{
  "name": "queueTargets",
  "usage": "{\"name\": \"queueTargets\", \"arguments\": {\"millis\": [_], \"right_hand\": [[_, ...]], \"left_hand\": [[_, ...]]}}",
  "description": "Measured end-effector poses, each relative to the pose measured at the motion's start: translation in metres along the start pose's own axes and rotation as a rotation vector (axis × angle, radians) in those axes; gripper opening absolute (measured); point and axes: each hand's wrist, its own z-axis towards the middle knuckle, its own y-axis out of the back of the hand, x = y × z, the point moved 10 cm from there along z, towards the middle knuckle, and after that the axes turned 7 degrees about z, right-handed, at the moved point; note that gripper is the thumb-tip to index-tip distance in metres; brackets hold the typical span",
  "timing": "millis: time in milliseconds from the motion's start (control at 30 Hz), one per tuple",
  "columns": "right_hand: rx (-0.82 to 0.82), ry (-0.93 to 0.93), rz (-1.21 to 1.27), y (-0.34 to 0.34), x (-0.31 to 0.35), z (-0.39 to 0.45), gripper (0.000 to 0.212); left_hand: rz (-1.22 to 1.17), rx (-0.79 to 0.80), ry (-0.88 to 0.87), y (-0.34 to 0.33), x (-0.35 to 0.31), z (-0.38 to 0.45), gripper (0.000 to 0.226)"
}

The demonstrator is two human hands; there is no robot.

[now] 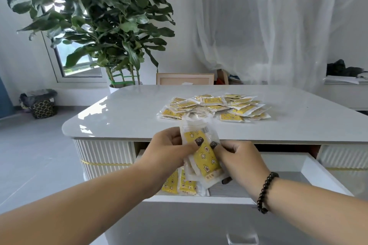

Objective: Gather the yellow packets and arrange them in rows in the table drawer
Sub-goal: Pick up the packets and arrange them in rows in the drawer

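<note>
Head view: left hand (169, 146) and right hand (238, 158) both pinching small stack of yellow packets (203, 155) above open drawer (310, 167); each grip curled on stack. More packets heaped on surface (129, 105).

arms: bare, no sleeves | nails: dark polish | right wrist: dark bead bracelet (265, 193)

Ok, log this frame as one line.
left hand: holds packet bundle | right hand: holds bundle | drawer: open, two packets inside | pile: on table
</note>
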Motion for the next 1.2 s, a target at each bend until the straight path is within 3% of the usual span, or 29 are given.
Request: {"name": "queueTargets", "arguments": {"millis": [133, 267, 467, 600, 667, 800, 933, 1067, 1200], "right_hand": [[-0.020, -0.093, 0.217, -0.008, -0.014, 0.005, 0.034], [0.164, -0.256, 0.496, -0.036, -0.023, -0.003, 0.025], [0.153, -0.203, 0.516, -0.027, -0.019, 0.006, 0.029], [0.120, -0.161, 0.597, -0.003, -0.010, 0.020, 0.050], [0.128, -0.163, 0.655, 0.000, -0.010, 0.023, 0.051], [0.115, -0.141, 0.568, -0.005, -0.012, 0.022, 0.051], [0.090, -0.158, 0.570, -0.008, -0.020, 0.025, 0.056], [0.203, -0.204, 0.640, -0.023, -0.029, 0.022, 0.046], [0.266, -0.183, 0.471, -0.022, -0.029, 0.030, 0.041]], "left_hand": [[0.006, -0.081, -0.016, 0.009, 0.003, 0.007, 0.019], [-0.133, -0.164, -0.001, 0.020, 0.006, 0.015, 0.016], [0.014, -0.134, -0.004, 0.029, 0.002, 0.023, 0.011], [0.186, 0.016, 0.083, 0.035, 0.006, 0.025, 0.017], [0.294, 0.129, 0.126, 0.027, 0.013, 0.021, 0.023], [0.394, 0.215, 0.118, 0.010, 0.023, 0.017, 0.023], [0.312, 0.176, 0.164, 0.011, 0.037, 0.024, 0.019], [0.160, 0.078, 0.230, 0.019, 0.051, 0.032, 0.026], [0.158, 0.111, 0.210, 0.018, 0.050, 0.034, 0.023]]}}
